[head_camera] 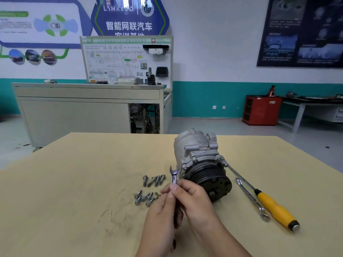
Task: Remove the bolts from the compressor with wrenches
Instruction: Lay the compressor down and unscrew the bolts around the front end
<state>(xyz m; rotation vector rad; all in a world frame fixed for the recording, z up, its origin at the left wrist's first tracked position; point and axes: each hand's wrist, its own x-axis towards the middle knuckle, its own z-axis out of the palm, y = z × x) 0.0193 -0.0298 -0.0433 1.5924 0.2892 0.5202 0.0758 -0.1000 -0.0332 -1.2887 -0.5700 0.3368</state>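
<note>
The grey metal compressor [199, 160] lies on the tan table [74, 182], its black pulley facing me. In front of it I hold a small silver open-end wrench [174, 175] upright, jaw on top, just left of the pulley. My right hand [193, 199] grips its shaft with the thumb along it. My left hand [163, 210] curls round the lower part of the shaft. Several loose bolts lie left of my hands: a far row [154, 180] and a near cluster [145, 198].
A second wrench [251, 198] and a yellow-handled screwdriver [274, 206] lie on the table to the right of the compressor. Beyond the table stand a grey workbench [89, 108] with a training board and a red cabinet [261, 110].
</note>
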